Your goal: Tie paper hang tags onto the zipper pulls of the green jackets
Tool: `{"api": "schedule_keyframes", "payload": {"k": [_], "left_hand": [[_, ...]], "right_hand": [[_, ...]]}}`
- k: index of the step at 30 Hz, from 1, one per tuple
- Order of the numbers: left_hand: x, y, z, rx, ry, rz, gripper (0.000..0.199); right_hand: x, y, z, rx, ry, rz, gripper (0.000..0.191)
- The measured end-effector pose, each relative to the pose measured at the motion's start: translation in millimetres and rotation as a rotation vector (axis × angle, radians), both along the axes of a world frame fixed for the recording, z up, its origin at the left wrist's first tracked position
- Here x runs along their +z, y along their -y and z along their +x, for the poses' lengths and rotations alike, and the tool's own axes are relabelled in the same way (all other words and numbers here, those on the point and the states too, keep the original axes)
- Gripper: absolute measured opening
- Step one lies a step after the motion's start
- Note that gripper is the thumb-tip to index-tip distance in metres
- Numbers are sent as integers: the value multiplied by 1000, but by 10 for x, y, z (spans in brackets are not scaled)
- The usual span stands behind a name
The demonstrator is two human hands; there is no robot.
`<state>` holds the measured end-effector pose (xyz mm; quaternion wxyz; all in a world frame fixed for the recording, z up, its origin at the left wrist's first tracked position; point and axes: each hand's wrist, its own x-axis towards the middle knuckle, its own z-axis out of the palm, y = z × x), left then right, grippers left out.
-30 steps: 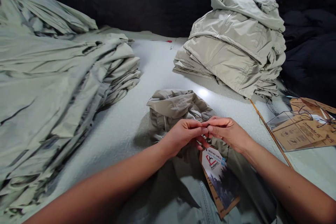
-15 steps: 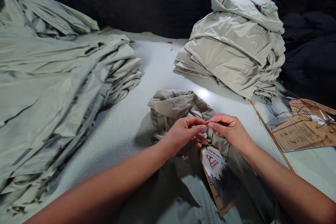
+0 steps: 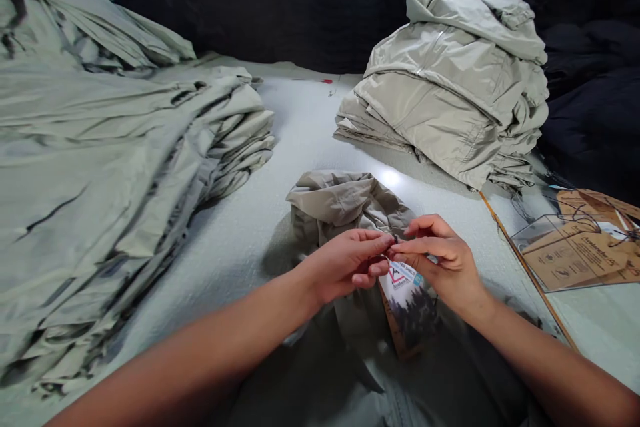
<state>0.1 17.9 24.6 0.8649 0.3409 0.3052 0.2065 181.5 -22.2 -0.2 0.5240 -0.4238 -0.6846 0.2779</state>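
Observation:
A grey-beige jacket (image 3: pixel 340 200) lies in front of me, its crumpled hood end away from me. Above its collar area, my left hand (image 3: pixel 345 263) pinches the dark hang tag string (image 3: pixel 395 239) between thumb and fingers. My right hand (image 3: pixel 445 270) meets it there, thumb and fingertips closed on the same string. The string's exact ends are hidden by the fingers. Below the fingertips hangs a cardboard hang tag (image 3: pixel 411 310) with a white, red and dark forest print, tilted over the jacket front.
To the left spreads a large heap of similar jackets (image 3: pixel 100 147). A folded jacket pile (image 3: pixel 440 87) stands at the back right. Brown hang tags (image 3: pixel 575 257) with dark strings lie on the right, partly in a clear tray, beside a thin wooden strip (image 3: pixel 525 260). Dark fabric (image 3: pixel 280 7) rises behind.
The hang tag has risen towards my fingers, and its top is now partly covered. My right hand has shifted slightly lower, with its index finger lifted. The view has moved slightly.

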Motion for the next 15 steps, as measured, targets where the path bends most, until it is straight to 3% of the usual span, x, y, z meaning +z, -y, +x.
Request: {"api": "schedule_keyframes", "payload": {"k": [4, 9, 15], "left_hand": [[23, -23, -28, 0, -113, 48, 36], [45, -62, -77, -61, -349, 297, 34], [8, -112, -90, -58, -511, 520, 22]], "right_hand": [[-44, -21, 3, 119, -26, -108, 9], [-104, -71, 5, 249, -59, -215, 7], [-175, -109, 2, 217, 30, -171, 6]]}}
